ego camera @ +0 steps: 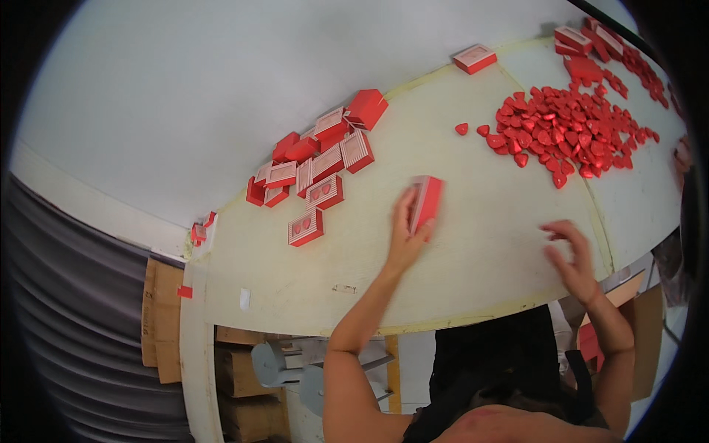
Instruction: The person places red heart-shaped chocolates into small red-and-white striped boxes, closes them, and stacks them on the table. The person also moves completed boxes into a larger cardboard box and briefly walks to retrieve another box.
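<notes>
My left hand (409,227) grips a small red box (430,200) above the middle of the pale table (471,255); the box is tilted and blurred, its striped face turned to the left. On the right, my right hand (570,257) hovers with fingers apart and nothing in it. Beyond that hand lies a large pile of red foil-wrapped hearts (565,130), with a single heart (461,129) apart on its left. Left of the held box, two striped boxes, a nearer one (306,228) and a farther one (325,192), show hearts through their windows.
Several more red boxes (332,124) are heaped along the wall. One box (475,58) stands alone at the back edge, and others (573,40) lie at the far right beside more hearts. Part of another person's hand (682,154) shows at the right rim. Cardboard boxes (249,371) stand under the table.
</notes>
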